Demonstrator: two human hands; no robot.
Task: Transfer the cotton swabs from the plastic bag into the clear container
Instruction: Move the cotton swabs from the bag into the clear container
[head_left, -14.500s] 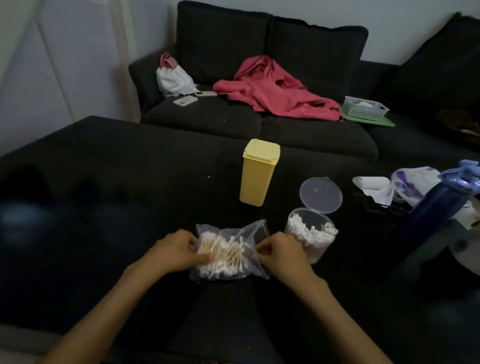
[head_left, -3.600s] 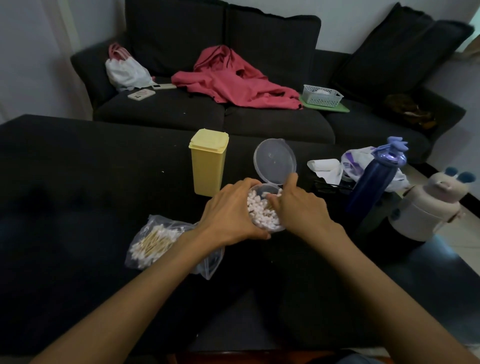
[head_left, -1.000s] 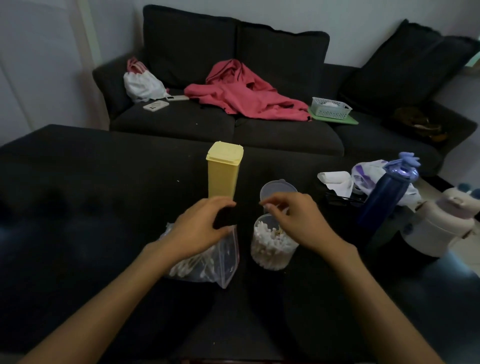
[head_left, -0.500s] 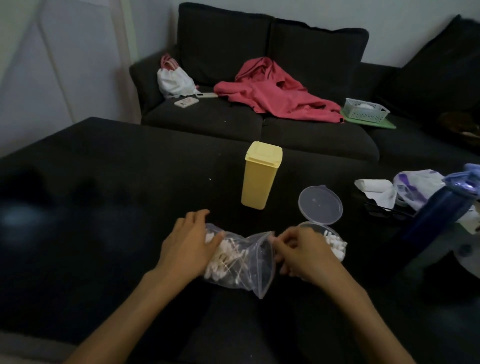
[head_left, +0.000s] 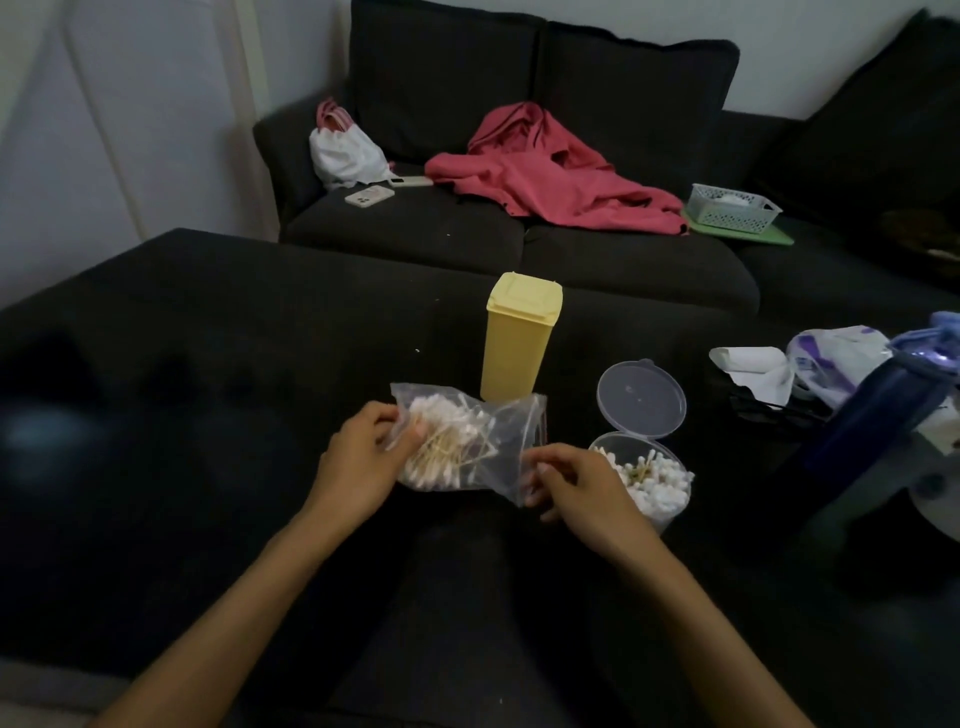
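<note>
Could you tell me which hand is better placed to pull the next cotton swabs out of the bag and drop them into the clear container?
Probably the right hand: it sits at the plastic bag's open end, right beside the open clear container. The left hand grips the bag's far side.

Dark ottoman (head_left: 208, 364) bears yellow container (head_left: 519, 338), clear container (head_left: 655, 488), blue bottle (head_left: 872, 421).

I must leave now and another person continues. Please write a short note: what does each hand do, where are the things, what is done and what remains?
Left hand grips the closed end of the plastic bag. Right hand pinches the bag's open edge.
Bag lies on the dark surface, many cotton swabs inside.
Clear container stands right of the bag, lid flipped open, partly filled.
Left: move the remaining swabs into it.
</note>
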